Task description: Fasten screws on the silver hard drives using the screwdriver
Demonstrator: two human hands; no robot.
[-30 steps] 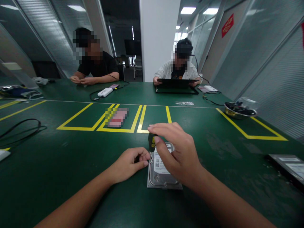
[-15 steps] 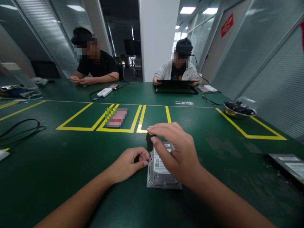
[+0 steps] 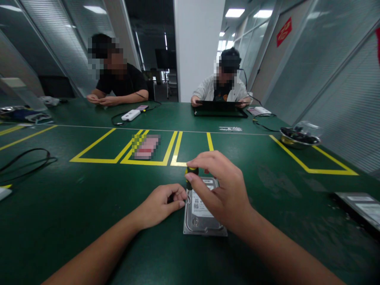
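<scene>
A silver hard drive [image 3: 204, 225] with a white label lies flat on the green table in front of me. My right hand [image 3: 224, 184] grips the black and yellow handle of a short screwdriver [image 3: 191, 172] between thumb and fingers. The screwdriver stands nearly upright over the drive's upper left edge, its tip at or near that edge. At the drive's left side, my left hand [image 3: 166, 204] rests with curled fingers, the fingertips against the edge. Part of the drive's right side is hidden behind my right hand.
Another hard drive [image 3: 360, 208] lies at the right edge. A metal bowl [image 3: 299, 138] of dark parts stands at back right. A pink phone-like slab [image 3: 147, 147] lies within yellow tape. Two people sit opposite, one holding a black frame [image 3: 221, 111]. A black cable [image 3: 44, 150] loops at left.
The screwdriver handle has turned and shifted slightly right, showing more yellow. My right fingers have moved a little with it. My left hand and the hard drive stay in place.
</scene>
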